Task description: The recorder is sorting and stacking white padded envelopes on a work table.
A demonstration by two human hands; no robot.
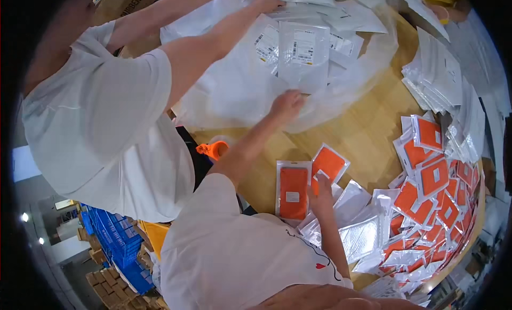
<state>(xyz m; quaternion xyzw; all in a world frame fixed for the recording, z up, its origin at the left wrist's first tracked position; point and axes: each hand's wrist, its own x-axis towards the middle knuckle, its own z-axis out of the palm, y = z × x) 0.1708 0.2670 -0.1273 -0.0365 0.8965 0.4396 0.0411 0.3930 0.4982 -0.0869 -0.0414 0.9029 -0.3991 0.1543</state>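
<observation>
My left hand [288, 105] is closed at the near edge of a heap of white mailing envelopes [304, 51] lying on a clear plastic sheet. What its fingers hold, if anything, cannot be made out. Over the wooden table, my right hand [322, 199] grips the lower edge of a flat orange item in a clear packet [329, 163], which is tilted. Beside it on the left lies another orange packet [293, 190] with a white label. Silvery-white padded envelopes [360, 238] lie partly under and to the right of my right hand.
A large pile of orange packets [426, 203] covers the table's right side, with stacked white envelopes [437, 70] beyond it. At the left, a co-worker in a white shirt [101, 118] reaches over the far envelopes. An orange tape dispenser [213, 149] sits near the table edge.
</observation>
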